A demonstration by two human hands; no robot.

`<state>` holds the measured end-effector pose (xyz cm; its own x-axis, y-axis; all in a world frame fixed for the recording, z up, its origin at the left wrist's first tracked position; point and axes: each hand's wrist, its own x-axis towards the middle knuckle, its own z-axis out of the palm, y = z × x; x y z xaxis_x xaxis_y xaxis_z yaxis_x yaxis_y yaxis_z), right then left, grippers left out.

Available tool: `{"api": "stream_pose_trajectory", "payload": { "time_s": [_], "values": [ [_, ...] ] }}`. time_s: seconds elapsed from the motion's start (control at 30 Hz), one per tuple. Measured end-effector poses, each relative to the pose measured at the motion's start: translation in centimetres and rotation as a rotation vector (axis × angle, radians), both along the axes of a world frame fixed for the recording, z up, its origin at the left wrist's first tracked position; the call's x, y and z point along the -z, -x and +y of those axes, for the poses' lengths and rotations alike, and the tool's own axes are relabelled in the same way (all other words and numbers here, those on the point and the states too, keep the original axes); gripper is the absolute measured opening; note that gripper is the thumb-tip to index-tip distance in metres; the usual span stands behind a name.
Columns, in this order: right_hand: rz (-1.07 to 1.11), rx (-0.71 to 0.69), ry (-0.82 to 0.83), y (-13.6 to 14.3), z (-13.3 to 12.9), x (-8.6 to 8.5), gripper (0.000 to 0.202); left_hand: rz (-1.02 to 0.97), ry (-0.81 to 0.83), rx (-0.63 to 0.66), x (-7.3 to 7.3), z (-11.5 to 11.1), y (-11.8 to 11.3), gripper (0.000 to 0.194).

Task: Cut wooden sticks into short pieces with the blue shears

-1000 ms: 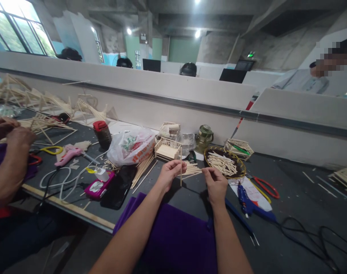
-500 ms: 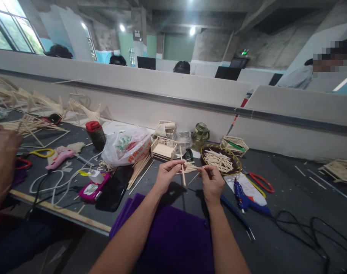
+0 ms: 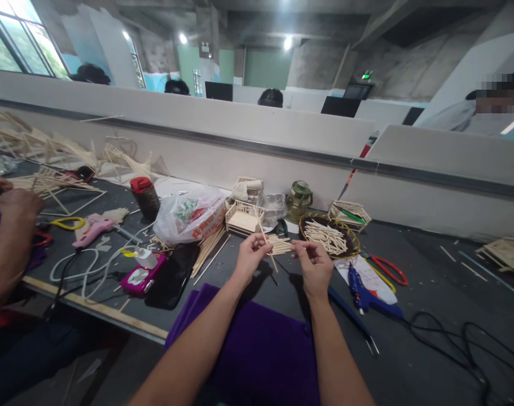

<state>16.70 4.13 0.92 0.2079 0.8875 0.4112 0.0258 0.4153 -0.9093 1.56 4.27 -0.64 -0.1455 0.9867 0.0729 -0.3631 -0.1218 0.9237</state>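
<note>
Just below frame centre, pinching slim pale wooden stick (image 3: 274, 263) in nearly closed left hand (image 3: 250, 258); can't make out contents of bunched right hand (image 3: 316, 272). Could twist if pinched loosely, snap if over-squeezed.

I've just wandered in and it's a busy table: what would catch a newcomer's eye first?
Probably the vivid purple cloth at the bottom centre. Above it, the left hand pinches a thin wooden stick, with the right hand close by. Farther left, a red-lidded bottle stands beside a white plastic bag.
</note>
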Motion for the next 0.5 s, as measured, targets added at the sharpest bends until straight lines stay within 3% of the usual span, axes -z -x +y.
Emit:
{"api": "stream_pose_trajectory", "payload": {
  "time_s": [0.17, 0.3, 0.5],
  "values": [
    [0.117, -0.177, 0.061, 0.5, 0.5, 0.9, 0.023, -0.141, 0.091, 0.036, 0.4, 0.1, 0.2, 0.035],
    [0.015, -0.242, 0.142, 0.9, 0.6, 1.7, 0.023, -0.18, 0.059, 0.043, 0.3, -0.1, 0.2, 0.034],
    [-0.219, -0.413, 0.148, 0.9, 0.6, 1.8, 0.02, -0.07, 0.039, 0.006, -0.4, -0.4, 0.1, 0.027]
  ]
}}
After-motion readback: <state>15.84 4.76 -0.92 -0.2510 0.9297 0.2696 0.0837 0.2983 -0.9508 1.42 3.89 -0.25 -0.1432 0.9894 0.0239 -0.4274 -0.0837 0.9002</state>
